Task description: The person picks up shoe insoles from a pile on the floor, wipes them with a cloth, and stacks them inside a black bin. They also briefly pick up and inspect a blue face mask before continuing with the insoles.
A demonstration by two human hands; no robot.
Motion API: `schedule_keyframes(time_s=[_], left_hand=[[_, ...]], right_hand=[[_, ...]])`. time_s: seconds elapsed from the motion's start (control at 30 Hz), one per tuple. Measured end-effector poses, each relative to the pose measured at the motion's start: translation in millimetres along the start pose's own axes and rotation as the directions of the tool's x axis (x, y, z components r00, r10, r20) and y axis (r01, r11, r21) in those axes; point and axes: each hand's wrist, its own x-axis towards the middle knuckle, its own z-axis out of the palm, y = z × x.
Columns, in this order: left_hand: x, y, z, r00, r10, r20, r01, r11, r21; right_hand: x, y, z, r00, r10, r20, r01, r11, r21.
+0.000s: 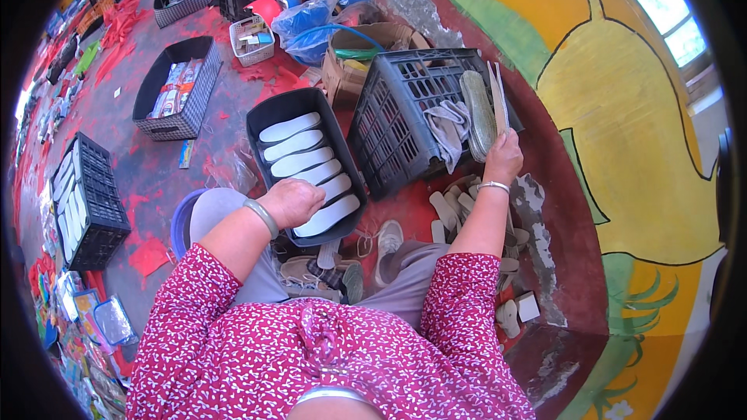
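Note:
My left hand [294, 202] is closed over the near end of a dark basket [254, 134]. Its fingers curl down beside the white insoles [305, 161], which lie across the basket in a row; whatever they may grip is hidden. On the right, my right hand [504, 157] pinches the lower end of thin, pale insoles [499, 101] held upright and seen nearly edge-on. Just left of them, a stack of grey-green insoles [477, 109] lies on an upturned dark crate [397, 113], next to a grey cloth [448, 126].
Loose insoles [459, 202] lie heaped between the crate and the painted wall [622, 124]. A cardboard box [342, 82] stands behind the crate. To the left are a crate of white insoles [105, 206] and a patterned basket with packets [187, 113]. Shoes [311, 274] lie between my legs.

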Motion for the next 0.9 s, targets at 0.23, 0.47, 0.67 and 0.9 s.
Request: schedule_keyframes(time_s=[0.23, 0.47, 0.67, 0.9], left_hand=[[0, 1, -4, 0.999, -0.032, -0.012, 0.032, 0.999, -0.010], [9, -2, -17, 0.942, -0.262, -0.210, 0.062, 0.749, -0.660], [6, -9, -47, 0.934, -0.236, -0.268, -0.340, -0.358, -0.869], [-9, -21, -57, 0.923, -0.284, -0.260, -0.367, -0.445, -0.817]], right_hand=[[3, -20, -22, 0.972, 0.059, -0.226, -0.025, 0.988, 0.150], [-70, -141, -61, 0.728, -0.284, 0.624, -0.686, -0.311, 0.658], [-147, -180, -57, 0.341, -0.580, 0.740, -0.940, -0.186, 0.288], [-179, -192, -56, 0.240, -0.578, 0.780, -0.971, -0.131, 0.201]])
